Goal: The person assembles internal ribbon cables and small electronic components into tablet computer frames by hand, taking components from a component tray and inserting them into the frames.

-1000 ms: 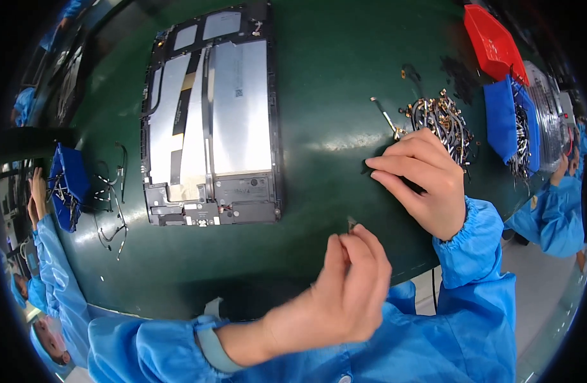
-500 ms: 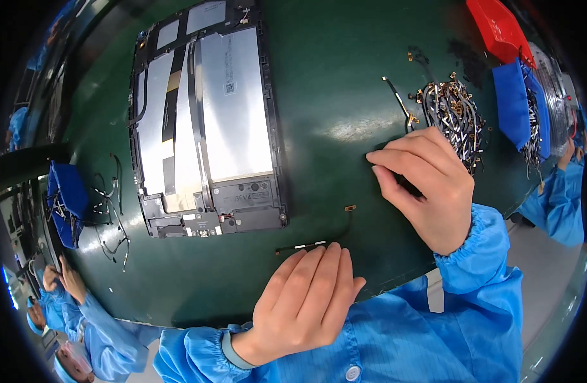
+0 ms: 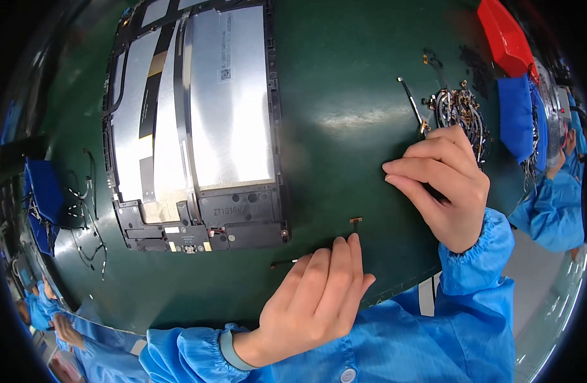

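My left hand (image 3: 316,290) lies over a thin dark flex cable (image 3: 284,262) at the front of the green table. Its fingers are stretched out, side by side, and hide the cable's middle; a small gold connector (image 3: 356,220) shows beyond the fingertips. My right hand (image 3: 443,188) hovers to the right with thumb and index finger closed in a pinch. Nothing shows between those tips. Just beyond it are a loose black-and-white cable (image 3: 410,99) and a pile of cables (image 3: 459,112). A large flat device chassis (image 3: 233,140) with silver panels and a black frame lies left of centre.
At the right stand a blue bin (image 3: 516,118) with cables and a red bin (image 3: 505,41). Another blue bin (image 3: 43,195) stands at the left beside loose cables (image 3: 89,204). Co-workers in blue sleeves (image 3: 549,214) are at both sides.
My view has shifted a little, so the chassis appears larger and lower. My left fingers have slid farther over the cable, covering more of it. My right thumb and index tips are closer together.
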The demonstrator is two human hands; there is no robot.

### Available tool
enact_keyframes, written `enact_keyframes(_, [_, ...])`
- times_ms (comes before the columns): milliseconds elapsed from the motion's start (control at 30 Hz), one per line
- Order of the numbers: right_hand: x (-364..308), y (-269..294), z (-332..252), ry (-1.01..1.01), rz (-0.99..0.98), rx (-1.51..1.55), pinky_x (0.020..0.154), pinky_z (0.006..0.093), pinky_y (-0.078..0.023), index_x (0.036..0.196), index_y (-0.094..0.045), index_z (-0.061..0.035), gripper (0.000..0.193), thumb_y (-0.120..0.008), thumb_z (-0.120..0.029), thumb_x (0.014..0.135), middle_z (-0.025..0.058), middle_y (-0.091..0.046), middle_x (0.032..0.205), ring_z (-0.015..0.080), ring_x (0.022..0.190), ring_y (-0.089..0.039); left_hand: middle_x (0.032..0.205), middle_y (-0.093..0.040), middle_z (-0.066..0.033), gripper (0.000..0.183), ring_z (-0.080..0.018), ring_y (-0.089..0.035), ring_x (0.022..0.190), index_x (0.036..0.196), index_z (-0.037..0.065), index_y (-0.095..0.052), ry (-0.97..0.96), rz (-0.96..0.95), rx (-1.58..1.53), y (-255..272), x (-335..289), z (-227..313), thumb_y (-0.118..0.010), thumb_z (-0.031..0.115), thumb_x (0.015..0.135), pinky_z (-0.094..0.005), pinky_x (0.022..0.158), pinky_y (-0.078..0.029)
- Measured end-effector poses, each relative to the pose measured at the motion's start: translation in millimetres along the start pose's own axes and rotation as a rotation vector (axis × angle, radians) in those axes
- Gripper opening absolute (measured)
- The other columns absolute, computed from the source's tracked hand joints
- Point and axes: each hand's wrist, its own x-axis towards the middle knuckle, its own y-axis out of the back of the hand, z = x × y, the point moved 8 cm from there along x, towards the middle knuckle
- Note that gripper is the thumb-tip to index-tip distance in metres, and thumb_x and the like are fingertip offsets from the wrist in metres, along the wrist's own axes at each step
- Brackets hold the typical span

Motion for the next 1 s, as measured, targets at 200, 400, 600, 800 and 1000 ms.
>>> enact_keyframes(200, [-10.7,-7.3,-38.2,0.073,0.021,-0.078,0.066,0.0342,-0.045,0.084,-0.068,-0.0008,0.034,-0.07,-0.012,0.052,0.0095,-0.062,0.083,0.026,0.077,-0.056,0.101,-0.063,-0.0105,0.034,-0.0195,-0.059,0.085,0.102,0.0,-0.072,0.034,-0.003,0.014,-2.5,0.0,-1.8,-0.058,0.03,0.094,-0.0293,0.072,-0.055])
enact_keyframes(400, [-14.6,-24.7,-39.4,0.007,-0.038,-0.044,0.065,0.0336,-0.046,0.085,-0.071,-0.0036,0.027,-0.079,-0.004,0.06,0.0075,-0.061,0.081,0.0267,0.077,-0.054,0.1,-0.064,-0.0085,0.033,-0.0176,-0.059,0.084,0.102,0.002,-0.073,0.045,0.005,0.025,-3.3,-1.3,-3.2,-0.056,0.029,0.095,-0.0275,0.072,-0.053])
enact_keyframes(600, [-15.0,-24.5,-43.5,0.126,-0.033,-0.085,0.062,0.0338,-0.044,0.085,-0.07,-0.0005,0.036,-0.064,-0.018,0.054,0.0084,-0.061,0.083,0.0246,0.077,-0.056,0.1,-0.064,-0.0061,0.031,-0.0157,-0.06,0.083,0.102,0.004,-0.073,0.046,0.017,0.024,-1.8,-0.6,-3.9,-0.055,0.028,0.095,-0.0259,0.072,-0.052])
enact_keyframes(800, [-15.5,-19.2,-50.9,0.326,-0.089,-0.169,0.065,0.0362,-0.045,0.088,-0.072,-0.0035,0.034,-0.068,-0.018,0.057,0.0064,-0.061,0.084,0.0231,0.079,-0.056,0.101,-0.064,-0.0061,0.029,-0.0164,-0.06,0.083,0.102,0.004,-0.072,0.022,0.031,0.049,-1.0,-2.0,-3.4,-0.055,0.027,0.094,-0.0261,0.072,-0.052])
enact_keyframes(1000, [-4.5,-25.5,-29.7,-0.001,-0.135,0.146,0.065,0.0336,-0.043,0.089,-0.073,-0.0045,0.028,-0.08,-0.01,0.063,0.0052,-0.062,0.085,0.024,0.08,-0.057,0.102,-0.063,-0.0076,0.03,-0.0176,-0.06,0.086,0.103,0.002,-0.072,0.022,0.028,0.067,-2.7,-3.9,-3.4,-0.056,0.026,0.093,-0.0263,0.076,-0.052])
